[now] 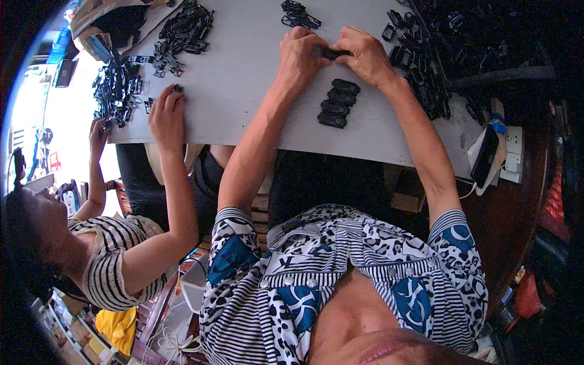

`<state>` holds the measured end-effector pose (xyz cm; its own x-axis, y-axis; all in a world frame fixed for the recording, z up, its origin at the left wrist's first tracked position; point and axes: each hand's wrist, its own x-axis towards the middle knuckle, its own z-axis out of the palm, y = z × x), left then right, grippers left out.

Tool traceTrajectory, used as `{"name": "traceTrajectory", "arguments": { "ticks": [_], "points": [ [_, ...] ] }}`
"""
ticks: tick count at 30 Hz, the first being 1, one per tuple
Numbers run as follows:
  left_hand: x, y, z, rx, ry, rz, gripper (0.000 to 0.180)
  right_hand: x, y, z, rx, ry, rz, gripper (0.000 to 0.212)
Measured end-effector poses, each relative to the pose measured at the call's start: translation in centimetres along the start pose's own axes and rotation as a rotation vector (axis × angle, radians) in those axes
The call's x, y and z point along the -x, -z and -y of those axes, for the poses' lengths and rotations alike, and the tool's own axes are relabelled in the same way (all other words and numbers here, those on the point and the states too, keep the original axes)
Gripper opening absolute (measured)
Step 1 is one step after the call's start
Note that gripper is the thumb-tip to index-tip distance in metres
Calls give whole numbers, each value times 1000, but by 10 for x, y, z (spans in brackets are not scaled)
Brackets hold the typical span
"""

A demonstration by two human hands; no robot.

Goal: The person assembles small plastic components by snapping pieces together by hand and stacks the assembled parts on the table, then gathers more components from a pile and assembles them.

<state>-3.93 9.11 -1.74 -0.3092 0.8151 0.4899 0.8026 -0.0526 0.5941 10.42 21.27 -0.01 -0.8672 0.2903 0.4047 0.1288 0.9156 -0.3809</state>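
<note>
Patterned cloth of the person's shirt [340,274] lies nearest, with both forearms reaching beyond it over the pale table [237,91]. Left hand [302,55] and right hand [368,56] meet toward the far side, fingers curled inward, pinching a small black part [333,53] between them from its two ends; the fingertips are partly hidden. Nearer than the hands, four black pieces [335,107] lie side by side in a short row. Just beyond the left hand is a small pile [299,15] of dark frames; a larger heap [420,67] spreads to the right. Far left, a co-worker's hand [167,112] rests at the table edge, near more black frames [115,88].
</note>
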Motion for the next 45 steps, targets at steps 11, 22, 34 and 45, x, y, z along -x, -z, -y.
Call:
{"name": "traceTrajectory", "arguments": {
  "ticks": [11,22,34,45],
  "points": [
    [-26,30,34,-364,-103,-140,29,-3,47,-38,272,-38,-35,23],
    [-27,30,34,-485,-32,-4,23,-8,45,-67,297,-58,142,19],
    [-16,36,38,-126,179,-96,28,-4,38,-50,346,-12,-8,33],
    [-14,23,14,664,402,55,10,-6,17,-35,-852,-338,-118,26]
  ]
}}
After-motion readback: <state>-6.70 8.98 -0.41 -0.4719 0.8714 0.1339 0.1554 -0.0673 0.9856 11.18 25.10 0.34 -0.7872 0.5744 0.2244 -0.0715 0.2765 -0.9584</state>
